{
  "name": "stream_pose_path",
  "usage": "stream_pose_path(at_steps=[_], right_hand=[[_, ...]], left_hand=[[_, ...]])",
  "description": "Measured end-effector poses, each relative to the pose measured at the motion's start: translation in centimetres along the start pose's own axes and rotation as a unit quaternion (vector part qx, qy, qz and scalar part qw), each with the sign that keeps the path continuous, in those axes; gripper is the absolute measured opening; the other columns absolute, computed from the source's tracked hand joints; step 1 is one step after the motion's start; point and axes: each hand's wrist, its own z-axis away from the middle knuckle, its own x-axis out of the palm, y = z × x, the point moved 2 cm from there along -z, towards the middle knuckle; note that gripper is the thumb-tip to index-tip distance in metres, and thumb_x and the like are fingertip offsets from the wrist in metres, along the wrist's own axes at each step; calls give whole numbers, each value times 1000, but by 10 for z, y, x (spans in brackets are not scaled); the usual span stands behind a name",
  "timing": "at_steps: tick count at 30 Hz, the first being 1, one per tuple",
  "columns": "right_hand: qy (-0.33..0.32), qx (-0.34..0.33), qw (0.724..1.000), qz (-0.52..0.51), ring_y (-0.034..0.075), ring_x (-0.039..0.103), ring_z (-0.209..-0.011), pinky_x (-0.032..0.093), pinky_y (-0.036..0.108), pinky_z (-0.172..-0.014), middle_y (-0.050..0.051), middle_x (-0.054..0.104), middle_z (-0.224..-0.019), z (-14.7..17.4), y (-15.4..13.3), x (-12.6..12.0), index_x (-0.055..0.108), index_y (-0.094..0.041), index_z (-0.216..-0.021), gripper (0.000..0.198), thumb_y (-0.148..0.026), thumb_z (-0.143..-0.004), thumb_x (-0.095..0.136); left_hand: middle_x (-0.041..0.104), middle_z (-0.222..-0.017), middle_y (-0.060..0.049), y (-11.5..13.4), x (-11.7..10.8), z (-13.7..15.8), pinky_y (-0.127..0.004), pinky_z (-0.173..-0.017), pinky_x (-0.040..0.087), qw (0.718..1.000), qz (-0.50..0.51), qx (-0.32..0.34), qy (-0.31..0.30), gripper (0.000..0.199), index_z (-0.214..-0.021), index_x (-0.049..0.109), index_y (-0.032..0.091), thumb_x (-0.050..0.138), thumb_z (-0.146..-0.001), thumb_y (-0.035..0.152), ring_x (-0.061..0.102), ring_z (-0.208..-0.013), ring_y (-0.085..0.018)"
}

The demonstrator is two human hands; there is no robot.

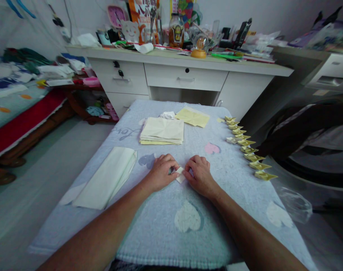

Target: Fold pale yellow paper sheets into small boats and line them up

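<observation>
Between my two hands is a small folded piece of white paper (180, 176), low over the cloth-covered table. My left hand (163, 172) pinches its left edge with thumb and forefinger. On the other side, the fingers of my right hand (198, 174) are closed on its right edge. Beyond them lies a stack of cream paper sheets (162, 130), with a yellow creased sheet (193, 116) behind it to the right. A long folded bundle of white paper (106, 178) rests left of my left hand. Several folded yellow paper boats (257, 165) stand in a row along the right edge.
The table wears a blue cloth (154, 233) with heart prints. A white desk (185, 79) loaded with jars and clutter stands behind it. To the right are a washing machine (329, 86) and a clear plastic bag (294, 203); a bed (21, 105) is at the left.
</observation>
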Motion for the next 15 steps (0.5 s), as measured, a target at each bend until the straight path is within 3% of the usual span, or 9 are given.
stream_pose_path(at_steps=[6,15], right_hand=[[8,-37,998,-50,22,43,-96,32,38,-85,5,52,-99,2,-3,-5,62,-21,-86,9,-24,-79,68],[-3,-50,998,-43,21,44,-93,32,37,-81,5,55,-93,0,-4,0,66,-20,-79,5,-23,-84,65]], left_hand=[[63,-85,-2,1,3,0,-33,-82,38,999,6,32,2,6,-75,67,21,63,-80,23,55,-91,-19],[64,-81,0,3,4,0,-34,-84,35,1000,5,21,0,10,-71,64,20,65,-80,21,56,-89,-18]])
